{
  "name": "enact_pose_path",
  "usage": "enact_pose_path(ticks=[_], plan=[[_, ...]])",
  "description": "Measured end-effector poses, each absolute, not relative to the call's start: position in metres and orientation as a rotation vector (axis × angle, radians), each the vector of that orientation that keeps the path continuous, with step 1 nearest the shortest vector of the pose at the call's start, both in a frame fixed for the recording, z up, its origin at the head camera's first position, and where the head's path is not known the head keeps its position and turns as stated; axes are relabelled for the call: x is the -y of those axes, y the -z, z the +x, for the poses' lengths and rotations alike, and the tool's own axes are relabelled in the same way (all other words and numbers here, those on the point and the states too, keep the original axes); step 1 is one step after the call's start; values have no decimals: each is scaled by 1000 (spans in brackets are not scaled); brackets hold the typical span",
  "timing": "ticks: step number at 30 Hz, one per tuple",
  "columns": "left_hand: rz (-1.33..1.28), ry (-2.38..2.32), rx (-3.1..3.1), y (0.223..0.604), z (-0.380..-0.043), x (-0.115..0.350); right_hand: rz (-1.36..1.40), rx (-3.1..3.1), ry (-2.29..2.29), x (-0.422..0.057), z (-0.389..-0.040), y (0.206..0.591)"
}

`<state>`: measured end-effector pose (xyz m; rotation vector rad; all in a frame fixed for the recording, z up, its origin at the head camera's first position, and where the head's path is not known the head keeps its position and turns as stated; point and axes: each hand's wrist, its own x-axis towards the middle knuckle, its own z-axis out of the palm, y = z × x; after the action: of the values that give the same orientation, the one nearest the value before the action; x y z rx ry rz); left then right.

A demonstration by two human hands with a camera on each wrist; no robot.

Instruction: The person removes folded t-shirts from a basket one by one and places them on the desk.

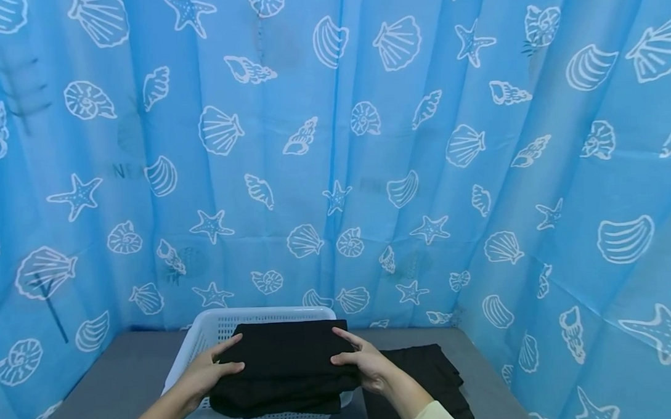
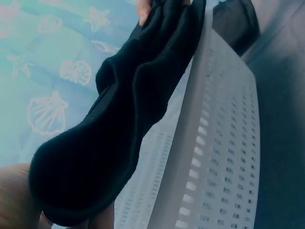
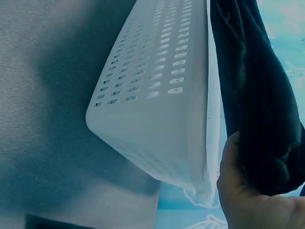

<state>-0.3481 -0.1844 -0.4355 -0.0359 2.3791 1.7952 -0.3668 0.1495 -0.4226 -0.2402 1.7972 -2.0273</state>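
A folded black cloth (image 1: 290, 353), thick with several layers, is held level over a white plastic basket (image 1: 206, 322). My left hand (image 1: 205, 369) grips its left end, thumb on top, other fingers partly hidden beneath. At the opposite end my right hand (image 1: 368, 362) holds it the same way, thumb and a finger showing on the upper side. In the left wrist view the folded cloth (image 2: 114, 129) bulges in soft rolls above the basket's rim. From the right wrist, the cloth (image 3: 259, 95) sits in my hand (image 3: 252, 200) just beside the basket's edge.
Another black cloth (image 1: 430, 372) lies folded on the grey table (image 1: 124, 365), right of the basket. A blue curtain (image 1: 312, 173) with white shells and starfish hangs behind the table and along both sides. The basket's walls are perforated.
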Motion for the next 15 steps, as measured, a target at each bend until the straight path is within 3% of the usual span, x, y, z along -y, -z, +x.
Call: enact_pose_path(ticks=[15], plan=[[-31, -1763, -2485, 438, -320, 153, -240, -1809, 2035, -185, -342, 430]])
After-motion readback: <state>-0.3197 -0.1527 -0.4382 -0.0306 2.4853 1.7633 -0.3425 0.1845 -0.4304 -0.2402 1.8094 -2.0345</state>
